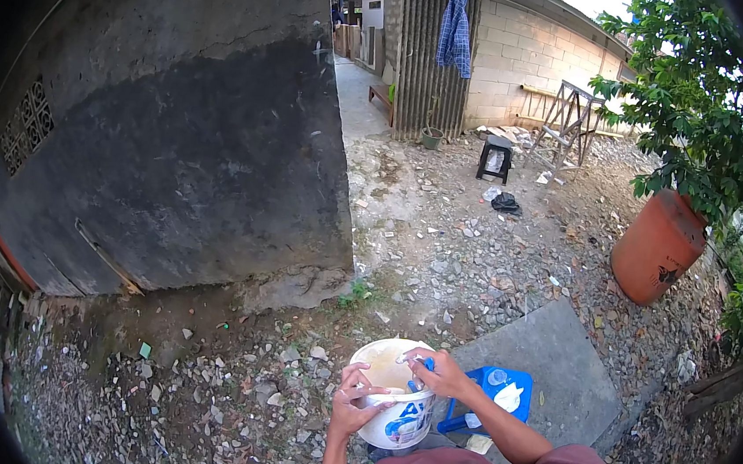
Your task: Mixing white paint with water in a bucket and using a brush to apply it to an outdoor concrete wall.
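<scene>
A white plastic bucket [408, 425] with blue print on its side is at the lower middle, close against my body. My left hand [357, 400] is closed on its near left rim, fingers bent over the edge. Above the right side of the opening, my right hand [440, 376] pinches a small blue-and-white object [427, 363], partly covered by the fingers; its exact kind is not clear. The inside of the bucket looks pale and stained, and its bottom is mostly out of sight.
Right of the bucket, a blue plastic stool [522, 409] holds a clear cup [497, 377] and white paper [508, 397], on a concrete slab [568, 364]. A dark wall [217, 174] rises at the left. Farther off are an orange drum [659, 248], a black stool [495, 157] and rubble ground.
</scene>
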Motion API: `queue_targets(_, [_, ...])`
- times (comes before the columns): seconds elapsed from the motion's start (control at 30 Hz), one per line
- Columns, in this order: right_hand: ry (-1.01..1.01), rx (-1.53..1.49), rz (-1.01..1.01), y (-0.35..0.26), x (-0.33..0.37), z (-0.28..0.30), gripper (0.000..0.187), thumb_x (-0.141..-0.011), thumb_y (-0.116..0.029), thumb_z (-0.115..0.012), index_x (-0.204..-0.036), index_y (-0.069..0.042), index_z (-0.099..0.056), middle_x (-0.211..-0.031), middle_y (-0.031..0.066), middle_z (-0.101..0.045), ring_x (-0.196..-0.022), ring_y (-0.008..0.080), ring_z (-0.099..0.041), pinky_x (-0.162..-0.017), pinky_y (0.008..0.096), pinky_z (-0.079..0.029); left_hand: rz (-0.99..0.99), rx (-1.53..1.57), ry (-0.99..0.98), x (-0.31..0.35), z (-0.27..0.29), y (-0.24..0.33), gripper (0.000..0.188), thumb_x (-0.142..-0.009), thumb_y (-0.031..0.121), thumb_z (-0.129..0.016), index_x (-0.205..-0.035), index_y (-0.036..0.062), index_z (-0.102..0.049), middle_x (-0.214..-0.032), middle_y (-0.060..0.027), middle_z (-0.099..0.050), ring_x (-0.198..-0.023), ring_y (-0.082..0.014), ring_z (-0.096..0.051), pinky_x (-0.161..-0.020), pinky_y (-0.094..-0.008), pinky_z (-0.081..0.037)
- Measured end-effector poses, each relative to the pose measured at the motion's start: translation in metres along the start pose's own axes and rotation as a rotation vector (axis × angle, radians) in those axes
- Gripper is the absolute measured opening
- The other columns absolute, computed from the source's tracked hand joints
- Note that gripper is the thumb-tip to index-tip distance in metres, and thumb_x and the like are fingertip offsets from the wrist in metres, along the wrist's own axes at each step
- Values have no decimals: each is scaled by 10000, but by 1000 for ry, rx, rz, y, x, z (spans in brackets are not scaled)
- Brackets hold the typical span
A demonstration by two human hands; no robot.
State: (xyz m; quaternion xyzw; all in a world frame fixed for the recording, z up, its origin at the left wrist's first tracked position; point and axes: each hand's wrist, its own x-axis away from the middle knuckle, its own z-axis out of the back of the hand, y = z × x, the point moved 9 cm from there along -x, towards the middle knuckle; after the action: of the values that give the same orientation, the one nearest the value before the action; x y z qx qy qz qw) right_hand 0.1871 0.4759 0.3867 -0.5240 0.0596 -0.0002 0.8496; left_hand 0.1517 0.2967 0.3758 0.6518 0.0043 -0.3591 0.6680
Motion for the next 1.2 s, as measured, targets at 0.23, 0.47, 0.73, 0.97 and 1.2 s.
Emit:
queue_targets(0.23, [-125,-45,11,2,-9,-5,218,-915,-184,-534,-1067,-74,-645,-651,85,-626,-556,140,-586,-540,315,-457,8,35,11,3,8,4,313,-521,109,-867,-816,96,-762,-736,5,-542,-1089,-227,-462,-935,-383,-370])
queue_targets(0.47, [-320,65,-19,-11,-20,-23,245,-929,-207,-517,-1110,-90,-631,-633,69,-627,-540,144,-578,-548,325,-459,-25,58,52,11,25,11,309,-518,75,-851,-812,95,-761,-770,7,-555,-1097,-230,-460,-933,-382,-369])
queue_targets(0.73, [-512,121,-9,-26,-29,-50,276,-945,-258,-499,-1101,-64,-617,-693,89,-646,-625,189,-611,-610,345,-476,-60,212,97,21,49,15,250,-559,70,-844,-784,68,-737,-811,-24,-606,-1073,-250,-501,-924,-386,-395])
queue_targets(0.97, [-726,176,-15,-24,-27,-89,343,-927,-293,-538,-1155,-43,-592,-818,102,-671,-694,183,-618,-653,335,-485,-68,268,112,32,64,19,259,-539,55,-830,-759,69,-694,-803,-30,-601,-1028,-253,-498,-906,-409,-386])
queue_targets(1.2, [-829,170,150,-16,-33,-126,345,-923,-293,-569,-1122,-17,-624,-980,133,-681,-839,214,-638,-765,343,-493,110,293,177,50,67,4,302,-651,0,-782,-623,83,-494,-689,-14,-517,-809,-180,-517,-721,-323,-422])
